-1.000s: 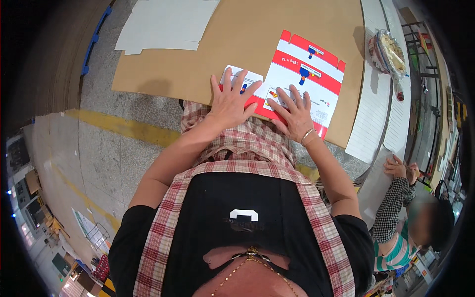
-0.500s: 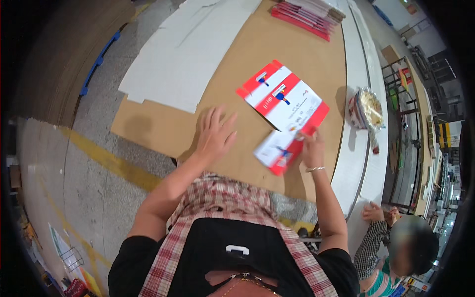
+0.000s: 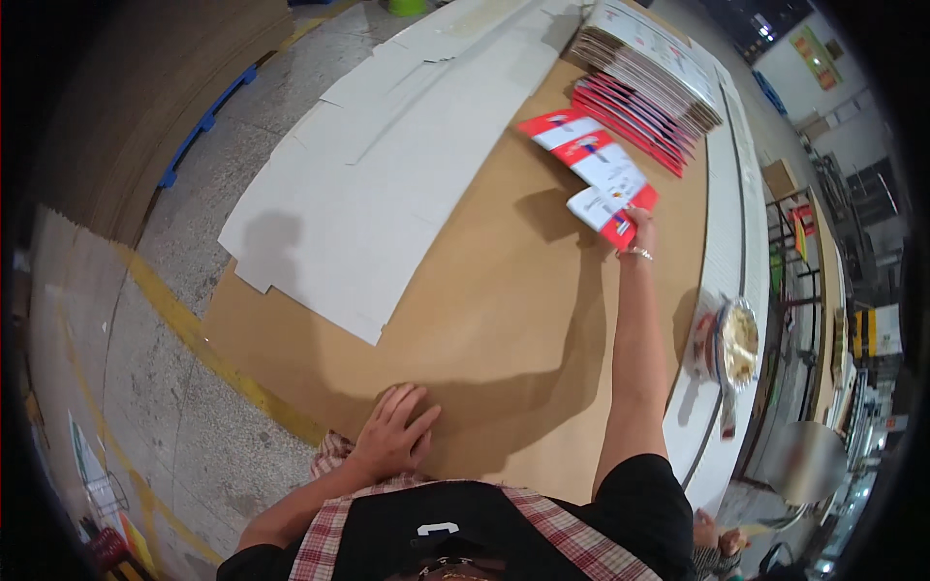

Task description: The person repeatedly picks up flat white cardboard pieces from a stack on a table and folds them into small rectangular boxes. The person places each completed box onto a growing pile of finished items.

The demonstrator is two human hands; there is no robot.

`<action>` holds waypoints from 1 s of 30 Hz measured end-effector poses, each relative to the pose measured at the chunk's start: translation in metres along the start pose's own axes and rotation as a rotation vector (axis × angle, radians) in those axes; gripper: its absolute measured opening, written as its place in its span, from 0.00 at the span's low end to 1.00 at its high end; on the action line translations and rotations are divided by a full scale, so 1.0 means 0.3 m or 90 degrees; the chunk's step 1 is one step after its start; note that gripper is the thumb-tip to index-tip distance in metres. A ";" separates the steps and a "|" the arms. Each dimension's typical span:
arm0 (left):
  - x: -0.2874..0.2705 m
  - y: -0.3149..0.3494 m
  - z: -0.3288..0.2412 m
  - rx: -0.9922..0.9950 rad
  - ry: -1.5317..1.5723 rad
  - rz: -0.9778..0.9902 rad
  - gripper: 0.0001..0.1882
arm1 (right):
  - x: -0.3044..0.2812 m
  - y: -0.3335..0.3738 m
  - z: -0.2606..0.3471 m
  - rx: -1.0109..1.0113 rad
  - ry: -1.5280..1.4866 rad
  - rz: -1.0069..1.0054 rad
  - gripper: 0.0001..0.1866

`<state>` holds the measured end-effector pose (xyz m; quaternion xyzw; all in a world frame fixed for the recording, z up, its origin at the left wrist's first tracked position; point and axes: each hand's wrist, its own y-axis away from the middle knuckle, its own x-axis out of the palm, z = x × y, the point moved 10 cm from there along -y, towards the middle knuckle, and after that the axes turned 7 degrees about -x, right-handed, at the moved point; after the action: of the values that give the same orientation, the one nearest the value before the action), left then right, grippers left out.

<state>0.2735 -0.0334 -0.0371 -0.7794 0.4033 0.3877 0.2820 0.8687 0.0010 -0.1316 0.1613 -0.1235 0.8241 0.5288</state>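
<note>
A flat red-and-white printed card blank with a stepped outline and small blue pictures [image 3: 605,174] is held up over the far right part of the work surface, tilted, its shadow falling to its left. The person's right hand [image 3: 639,228] has its fingers clamped on the near red edge of this blank, with the arm stretched out and a thin silvery bracelet [image 3: 636,253] at the wrist. Just beyond the blank lies a row of overlapping folded red-and-white card pieces [image 3: 635,126]; whether the blank touches them I cannot tell. Behind that row is a thick stack of white-topped card with brown layered edges [image 3: 649,53].

All this is on a broad sheet of smooth brown cardboard [image 3: 484,378]. The person's left hand [image 3: 390,431] rests near its close edge, well apart from the blank, the fingers slightly spread and holding nothing. A long white sheet of board with notched edges [image 3: 387,194] covers the brown cardboard's left side. Along the right runs a white ribbed strip [image 3: 686,412], bearing a round container with a shiny rim and pale contents [image 3: 738,344].

Farther out, a yellow painted line [image 3: 170,305] crosses the speckled grey floor [image 3: 223,218] on the left, and a co-worker's hands [image 3: 715,535] show at the lower right, partly cut off by the person's black sleeve [image 3: 647,518]
</note>
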 end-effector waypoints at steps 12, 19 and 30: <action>0.039 0.020 0.025 -0.046 -0.048 0.105 0.25 | 0.357 -0.608 -0.049 -0.028 0.913 -0.001 0.33; 0.038 0.024 0.030 -0.045 -0.021 0.140 0.26 | 0.193 -0.669 -0.106 -0.172 0.780 -0.018 0.31; -0.001 0.010 0.006 -0.004 0.013 -0.043 0.25 | 0.614 -0.013 -0.171 -0.398 0.829 0.405 0.39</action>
<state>0.2703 -0.0333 -0.0383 -0.7975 0.3786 0.3709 0.2883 0.7938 0.1751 -0.1055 -0.5530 -0.0554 0.7916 0.2540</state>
